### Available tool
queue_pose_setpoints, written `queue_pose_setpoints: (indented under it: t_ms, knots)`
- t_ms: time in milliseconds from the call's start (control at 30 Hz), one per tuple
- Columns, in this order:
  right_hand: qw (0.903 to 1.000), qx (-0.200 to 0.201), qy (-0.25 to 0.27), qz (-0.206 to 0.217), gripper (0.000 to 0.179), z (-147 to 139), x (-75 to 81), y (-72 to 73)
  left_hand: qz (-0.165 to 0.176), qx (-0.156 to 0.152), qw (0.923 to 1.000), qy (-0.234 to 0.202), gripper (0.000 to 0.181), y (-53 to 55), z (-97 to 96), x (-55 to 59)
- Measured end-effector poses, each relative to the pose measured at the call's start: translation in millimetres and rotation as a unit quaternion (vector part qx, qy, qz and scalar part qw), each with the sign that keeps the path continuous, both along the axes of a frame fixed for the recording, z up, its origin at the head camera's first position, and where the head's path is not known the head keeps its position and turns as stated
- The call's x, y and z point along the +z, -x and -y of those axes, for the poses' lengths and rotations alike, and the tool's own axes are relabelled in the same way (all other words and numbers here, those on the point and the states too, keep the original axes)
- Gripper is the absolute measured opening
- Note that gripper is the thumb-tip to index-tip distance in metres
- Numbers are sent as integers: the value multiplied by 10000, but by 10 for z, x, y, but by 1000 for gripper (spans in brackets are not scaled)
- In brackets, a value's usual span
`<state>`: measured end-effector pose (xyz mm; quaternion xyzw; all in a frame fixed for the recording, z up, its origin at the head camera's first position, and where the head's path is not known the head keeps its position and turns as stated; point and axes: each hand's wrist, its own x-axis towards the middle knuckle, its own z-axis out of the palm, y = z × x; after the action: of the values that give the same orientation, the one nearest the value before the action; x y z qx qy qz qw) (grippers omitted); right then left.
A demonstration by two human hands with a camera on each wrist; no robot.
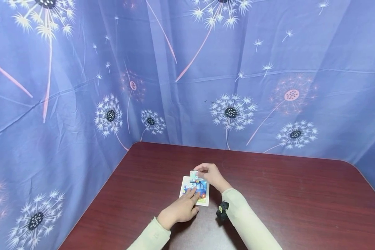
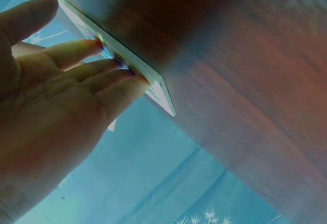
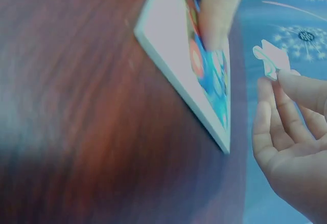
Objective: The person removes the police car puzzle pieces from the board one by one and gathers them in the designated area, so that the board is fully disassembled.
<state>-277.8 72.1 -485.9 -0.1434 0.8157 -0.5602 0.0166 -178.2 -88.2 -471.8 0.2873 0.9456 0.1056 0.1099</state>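
A small picture puzzle board with a white border and a blue cartoon car lies on the dark red table. My left hand rests its straight fingertips on the board's face; in the left wrist view the fingers reach over its edge. Above the far side of the board, my right hand pinches a jigsaw piece between thumb and fingertips. The right wrist view shows that piece apart from the board, pale with a rounded tab. Fingers partly hide the printed car.
The reddish-brown wooden table extends widely to the right. A blue curtain with dandelion prints hangs along its back and left sides. A small black device is attached at the right sleeve.
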Motion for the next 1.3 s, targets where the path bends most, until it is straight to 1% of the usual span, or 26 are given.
queue_pose_setpoints:
  t_ms: [233,433,633,767,933,1100,1300]
  knots:
    - [9988,-355,256,221,14,-236,42,43,96,30,9999,-27,55,3,11,4]
    - [9976,-461,412,322,15,-483,56,57,182,54,9998,-24,55,9,11,-2]
    - [9967,-476,473,453,17,-733,55,24,201,78,9998,-51,54,4,10,4]
    - [9957,-559,415,610,18,-874,14,0,215,73,9997,-71,54,-5,13,14]
    - [9945,-645,330,761,18,-981,-33,-41,164,26,9999,-45,54,-5,24,7]
    - [9945,-669,138,796,17,-1038,-85,-60,138,21,9999,5,54,-4,26,8]
    - [9938,-796,-116,763,16,-1071,-116,-67,244,86,9997,-46,55,-6,17,17]
